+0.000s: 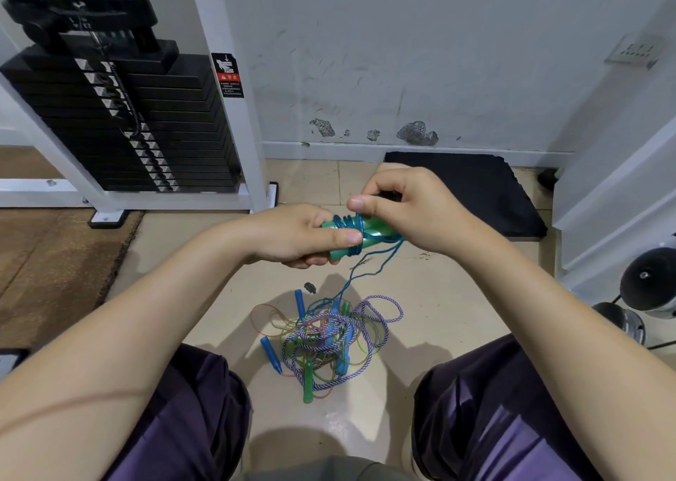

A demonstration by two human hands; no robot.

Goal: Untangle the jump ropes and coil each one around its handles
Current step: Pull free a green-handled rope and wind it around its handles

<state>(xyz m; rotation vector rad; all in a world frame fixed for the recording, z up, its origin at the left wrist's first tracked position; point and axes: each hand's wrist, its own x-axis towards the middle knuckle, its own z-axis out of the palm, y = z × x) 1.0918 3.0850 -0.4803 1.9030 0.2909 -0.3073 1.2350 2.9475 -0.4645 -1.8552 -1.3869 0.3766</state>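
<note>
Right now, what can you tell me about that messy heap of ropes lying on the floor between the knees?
The tangled pile of jump ropes lies on the beige tiled floor. It holds a purple-and-white braided rope, thin clear cords in green and orange, several blue plastic handles and a green handle, all looped through one another. A teal cord rises from it to the bundle held in both hands. Neither hand touches the pile itself.
</note>
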